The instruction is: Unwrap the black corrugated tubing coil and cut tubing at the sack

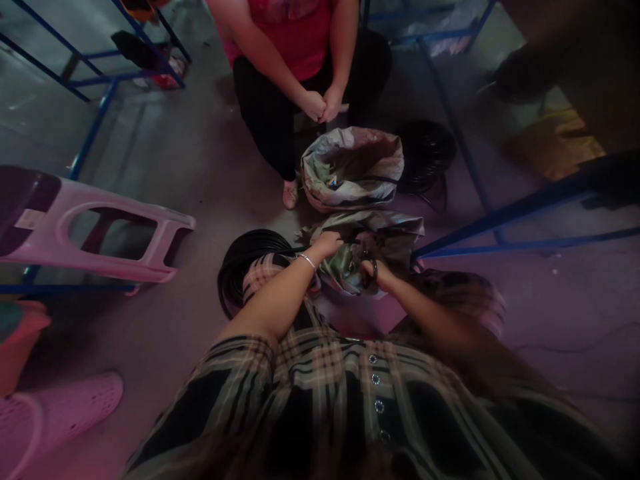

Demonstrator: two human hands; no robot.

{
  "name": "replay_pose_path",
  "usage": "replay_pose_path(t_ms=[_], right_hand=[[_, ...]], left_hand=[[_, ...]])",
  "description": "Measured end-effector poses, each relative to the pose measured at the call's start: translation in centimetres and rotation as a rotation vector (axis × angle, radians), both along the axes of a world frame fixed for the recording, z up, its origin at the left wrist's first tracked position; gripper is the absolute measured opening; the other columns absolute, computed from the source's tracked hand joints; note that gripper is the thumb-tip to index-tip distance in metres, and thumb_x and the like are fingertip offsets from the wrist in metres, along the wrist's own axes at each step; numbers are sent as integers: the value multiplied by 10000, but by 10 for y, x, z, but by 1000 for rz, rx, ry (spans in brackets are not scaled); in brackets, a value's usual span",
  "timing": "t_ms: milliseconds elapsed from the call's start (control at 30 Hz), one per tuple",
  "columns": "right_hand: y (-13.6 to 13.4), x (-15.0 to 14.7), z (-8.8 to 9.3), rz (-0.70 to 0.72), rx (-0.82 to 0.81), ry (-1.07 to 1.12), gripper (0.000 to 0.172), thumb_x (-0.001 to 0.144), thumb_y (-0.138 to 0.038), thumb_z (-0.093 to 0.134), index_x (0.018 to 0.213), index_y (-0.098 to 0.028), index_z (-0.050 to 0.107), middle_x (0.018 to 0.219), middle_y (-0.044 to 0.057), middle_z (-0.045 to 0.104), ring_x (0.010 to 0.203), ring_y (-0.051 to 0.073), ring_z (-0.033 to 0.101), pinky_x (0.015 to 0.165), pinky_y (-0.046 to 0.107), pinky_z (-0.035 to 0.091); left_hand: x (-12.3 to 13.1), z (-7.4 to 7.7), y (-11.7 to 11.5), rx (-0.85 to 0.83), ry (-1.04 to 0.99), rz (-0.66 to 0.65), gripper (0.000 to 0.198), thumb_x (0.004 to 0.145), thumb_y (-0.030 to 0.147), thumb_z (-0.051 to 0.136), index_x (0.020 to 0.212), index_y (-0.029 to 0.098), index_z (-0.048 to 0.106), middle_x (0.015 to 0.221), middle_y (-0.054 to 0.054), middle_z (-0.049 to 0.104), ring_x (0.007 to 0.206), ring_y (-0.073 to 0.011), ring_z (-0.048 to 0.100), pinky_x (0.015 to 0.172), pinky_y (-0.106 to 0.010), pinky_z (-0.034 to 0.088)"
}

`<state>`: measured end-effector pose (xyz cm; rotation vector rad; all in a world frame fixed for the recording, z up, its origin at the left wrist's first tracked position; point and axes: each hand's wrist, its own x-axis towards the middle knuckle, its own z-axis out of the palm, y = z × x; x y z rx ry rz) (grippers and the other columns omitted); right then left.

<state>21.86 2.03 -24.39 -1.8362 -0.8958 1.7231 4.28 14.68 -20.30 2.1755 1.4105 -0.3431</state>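
Observation:
My left hand (329, 244) is closed on the rim of a crumpled grey-green bag (386, 235) that lies on the floor in front of me. A silver bracelet shows on that wrist. My right hand (376, 269) is closed on a thin black cable loop (369, 256) at the bag's mouth. A coil of black cable (245, 257) lies on the floor just left of my left forearm. A second, open bag (350, 167) stands beyond the first, with a cable running out of it.
A person in a red top sits opposite, hands clasped (321, 105). Another black cable coil (429, 152) lies right of the far bag. A pink plastic stool (95, 233) lies tipped at left. Blue metal rack frames (505, 223) stand left and right.

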Motion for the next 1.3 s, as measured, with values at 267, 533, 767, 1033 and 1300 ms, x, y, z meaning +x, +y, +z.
replay_pose_path(t_ms=[267,533,767,1033,1300], right_hand=[[0,-2,-11,14,-59,110,208,828,-362,573,737,-176,593,584,17,605,461,122,499,411,219,261],[2,-2,8,43,-47,81,223,832,-379,619,748,-174,601,572,16,590,490,131,499,416,222,272],[4,-6,17,-13,-57,77,174,812,-306,592,696,-178,580,585,10,576,491,115,487,437,221,299],[2,-8,17,-28,-44,42,177,800,-280,565,663,-175,603,553,26,587,502,137,523,444,220,346],[-5,-8,5,9,50,-27,258,788,-327,559,563,-206,522,502,10,523,467,133,481,447,235,333]], left_hand=[[0,-4,5,31,-97,33,334,997,292,526,1161,161,785,1202,-109,781,1109,-211,704,977,-273,514],[4,-3,1,7,-111,-15,346,997,310,523,1165,169,791,1169,-98,783,1078,-211,701,941,-268,513],[6,2,-2,2,-110,-32,342,997,302,526,1139,154,799,1144,-111,785,1050,-221,695,923,-283,510],[7,1,-4,-6,-102,-15,314,981,336,554,1082,191,814,1056,-80,789,1024,-205,692,890,-257,505],[12,6,-8,-26,-52,-18,307,989,311,550,1094,180,807,1107,-90,786,1051,-211,700,886,-254,500]])
